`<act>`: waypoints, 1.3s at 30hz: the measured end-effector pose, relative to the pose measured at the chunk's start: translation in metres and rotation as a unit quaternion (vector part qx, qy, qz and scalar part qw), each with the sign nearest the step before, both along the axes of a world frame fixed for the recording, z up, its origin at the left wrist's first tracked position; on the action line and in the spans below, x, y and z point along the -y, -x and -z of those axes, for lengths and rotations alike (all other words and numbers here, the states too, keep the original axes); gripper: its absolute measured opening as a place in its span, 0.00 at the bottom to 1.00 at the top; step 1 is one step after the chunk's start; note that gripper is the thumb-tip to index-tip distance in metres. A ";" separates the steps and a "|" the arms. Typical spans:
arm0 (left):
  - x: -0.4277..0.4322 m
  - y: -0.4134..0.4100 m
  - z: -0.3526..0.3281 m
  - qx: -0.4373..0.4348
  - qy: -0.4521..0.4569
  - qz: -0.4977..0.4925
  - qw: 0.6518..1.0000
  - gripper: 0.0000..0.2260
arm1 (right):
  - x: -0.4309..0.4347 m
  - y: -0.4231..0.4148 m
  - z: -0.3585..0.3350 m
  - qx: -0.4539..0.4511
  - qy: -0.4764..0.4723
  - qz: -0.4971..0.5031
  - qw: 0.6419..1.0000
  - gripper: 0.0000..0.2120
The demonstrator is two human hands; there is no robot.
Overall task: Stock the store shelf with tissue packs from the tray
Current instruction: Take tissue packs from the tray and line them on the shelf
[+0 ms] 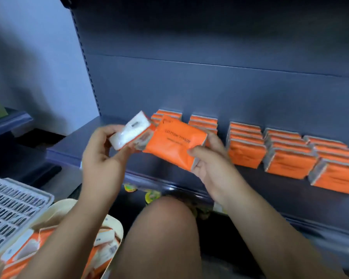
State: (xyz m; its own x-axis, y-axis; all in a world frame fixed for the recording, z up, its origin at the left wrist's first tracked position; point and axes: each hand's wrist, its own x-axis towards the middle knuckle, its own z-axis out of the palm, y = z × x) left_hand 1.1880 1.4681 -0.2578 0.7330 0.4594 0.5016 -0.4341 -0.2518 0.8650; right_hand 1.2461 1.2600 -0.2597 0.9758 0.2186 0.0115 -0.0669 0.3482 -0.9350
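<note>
left hand [103, 156] fingers pinching one white-faced pack [130, 132], right hand [210, 166] fingers curled round one orange pack [173, 147], five stocked rows [247, 147] on the shelf [69, 146] beyond the fingers (leftmost half hidden), tray [58, 208] under the left forearm, cut off

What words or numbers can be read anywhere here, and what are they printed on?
"COTTON TISSUE": on the orange pack in the right hand, slightly blurred; the smaller line under it is unreadable.
White pack in the left hand: a dark label, too blurred to read.
Shelf packs: dark print, too blurred to read.
Tray packs: barcode-like labels, too small to read.
</note>
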 end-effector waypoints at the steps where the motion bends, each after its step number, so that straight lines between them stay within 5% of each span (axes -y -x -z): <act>1: 0.011 -0.003 -0.002 0.000 -0.007 0.021 1.000 0.14 | 0.018 -0.001 -0.002 0.003 0.002 0.004 1.000 0.29; 6: 0.056 -0.018 -0.012 0.021 -0.043 0.122 0.991 0.19 | 0.091 -0.002 -0.008 0.011 0.015 0.018 1.000 0.29; 9: 0.079 -0.029 -0.016 0.036 -0.090 0.164 0.982 0.13 | 0.124 0.000 -0.005 0.021 0.020 0.041 0.999 0.30; 12: 0.103 -0.043 -0.014 0.023 -0.063 0.153 0.986 0.04 | 0.147 -0.001 -0.002 0.034 0.041 0.065 0.996 0.30; 16: 0.125 -0.062 -0.007 -0.029 -0.037 0.094 0.994 0.07 | 0.162 -0.002 0.004 0.028 0.072 0.084 0.993 0.30; 18: 0.133 -0.068 -0.006 -0.047 0.007 0.118 0.992 0.10 | 0.170 -0.003 0.006 0.011 0.071 0.092 0.993 0.29; 22: 0.145 -0.078 0.001 -0.098 0.160 0.198 0.962 0.32 | 0.186 -0.005 0.008 -0.001 0.091 0.105 0.990 0.30; 25: 0.141 -0.086 0.010 -0.164 0.253 0.276 0.913 0.32 | 0.194 -0.007 0.009 0.005 0.123 0.097 0.988 0.28; 29: 0.136 -0.093 0.013 -0.207 0.141 0.311 0.917 0.20 | 0.192 -0.005 0.009 0.019 0.200 0.098 0.975 0.24; 33: 0.136 -0.095 0.012 -0.231 0.159 0.254 0.926 0.09 | 0.186 -0.005 0.013 0.037 0.341 0.083 0.936 0.21; 39: 0.118 -0.108 0.011 -0.233 0.137 0.283 0.920 0.22 | 0.192 -0.017 0.016 0.083 0.455 0.094 0.881 0.17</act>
State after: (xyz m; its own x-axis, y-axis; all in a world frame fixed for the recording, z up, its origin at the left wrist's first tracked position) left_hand 1.2955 1.3499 -0.2689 1.0000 0.0003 -0.0062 0.0061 0.1562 0.9877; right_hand 1.2630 1.0681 -0.2760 0.9971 0.0453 0.0618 0.0766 -0.5615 -0.8239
